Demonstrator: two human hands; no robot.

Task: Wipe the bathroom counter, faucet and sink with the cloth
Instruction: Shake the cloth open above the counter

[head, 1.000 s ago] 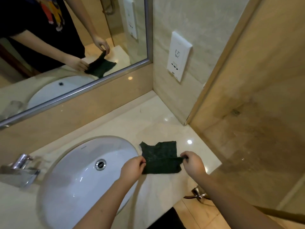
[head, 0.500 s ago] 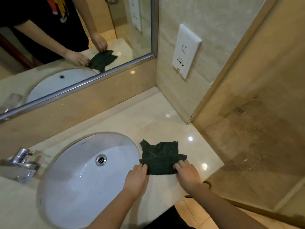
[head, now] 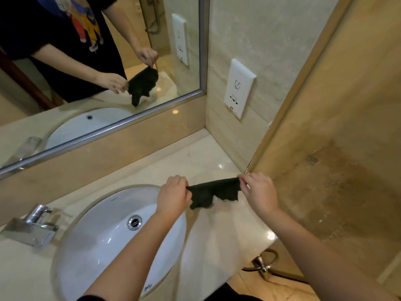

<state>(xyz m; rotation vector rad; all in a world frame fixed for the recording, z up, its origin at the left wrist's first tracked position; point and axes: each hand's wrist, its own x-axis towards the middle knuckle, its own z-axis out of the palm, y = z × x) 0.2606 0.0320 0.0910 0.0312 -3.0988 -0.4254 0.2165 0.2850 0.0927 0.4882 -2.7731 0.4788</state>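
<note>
Cloth (head: 213,192) now hangs lifted off the counter (head: 195,157) beside the sink (head: 108,231), no longer lying flat. My left hand (head: 174,195) and right hand (head: 260,191) each pinch a top corner, stretching it between them.

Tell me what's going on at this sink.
A person holds a dark green cloth stretched between both hands just right of the white sink. The left hand pinches one end, the right hand the other, and the cloth hangs over the bathroom counter. The chrome faucet at the left is untouched.
</note>
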